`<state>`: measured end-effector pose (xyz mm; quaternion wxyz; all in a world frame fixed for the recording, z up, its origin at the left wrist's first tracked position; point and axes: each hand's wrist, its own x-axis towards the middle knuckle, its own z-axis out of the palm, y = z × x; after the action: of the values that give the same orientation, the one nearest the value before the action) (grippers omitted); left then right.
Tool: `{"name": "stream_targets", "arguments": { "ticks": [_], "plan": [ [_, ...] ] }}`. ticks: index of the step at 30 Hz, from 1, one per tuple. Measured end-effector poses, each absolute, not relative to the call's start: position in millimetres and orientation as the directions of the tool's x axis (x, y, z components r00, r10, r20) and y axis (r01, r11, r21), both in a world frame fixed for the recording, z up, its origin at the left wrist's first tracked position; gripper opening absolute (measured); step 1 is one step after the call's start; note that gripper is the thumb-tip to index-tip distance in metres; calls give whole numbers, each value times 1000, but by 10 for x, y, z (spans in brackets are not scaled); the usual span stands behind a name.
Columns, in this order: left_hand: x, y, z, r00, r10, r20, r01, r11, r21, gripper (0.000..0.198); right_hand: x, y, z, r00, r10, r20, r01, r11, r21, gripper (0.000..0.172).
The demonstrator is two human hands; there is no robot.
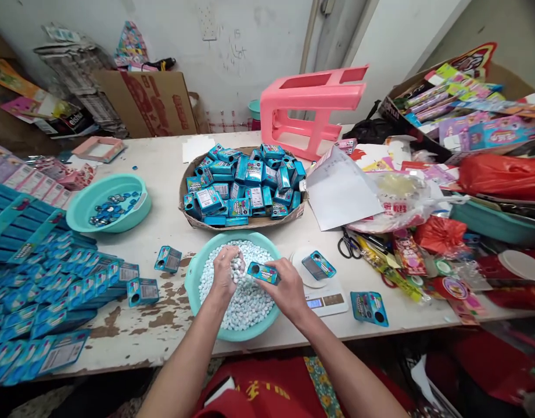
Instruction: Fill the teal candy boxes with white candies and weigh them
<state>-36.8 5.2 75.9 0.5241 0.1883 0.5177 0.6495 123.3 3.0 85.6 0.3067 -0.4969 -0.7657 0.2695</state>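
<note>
A turquoise basin (189,284) full of small pale candies (250,305) stands in front of me. Over its middle my left hand (225,271) is closed around a handful of the candies. My right hand (288,287), above the basin's right side, grips a small blue candy box (262,272) with a round dark hole at its left end. The two hands are close together but apart. Right of the basin, another blue box (319,265) rests on a white digital scale (326,302). A further box (369,308) lies right of the scale.
Behind the basin, a cardboard tray (184,212) is heaped with blue boxes. On the left are a turquoise bowl (108,223) of shiny pieces and rows of blue boxes (53,290). A pink plastic stool (313,96), scissors (349,244) and packaging clutter the back and right.
</note>
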Motion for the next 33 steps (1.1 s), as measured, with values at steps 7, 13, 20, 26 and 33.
{"name": "stream_targets", "arguments": {
  "ticks": [7,13,20,26,33],
  "plan": [
    [-284,73,1007,-473,846,-247,-614,-115,781,20,1020,-2,995,-399,902,163,658,406,-635,26],
    [-252,112,1022,-500,835,-228,-560,-112,821,33,1039,26,958,-390,910,138,622,371,-690,30],
    [-187,110,1064,-525,825,-210,-528,-122,840,39,1077,32,1010,-385,908,166,597,382,-706,29],
    [-99,74,1096,-516,829,-213,-500,-90,862,36,1126,-6,1062,-350,923,156,604,350,-716,28],
    [-63,59,1070,-571,804,-167,-387,-84,918,35,1124,-22,1019,-302,937,176,619,333,-711,26]
  ]
}}
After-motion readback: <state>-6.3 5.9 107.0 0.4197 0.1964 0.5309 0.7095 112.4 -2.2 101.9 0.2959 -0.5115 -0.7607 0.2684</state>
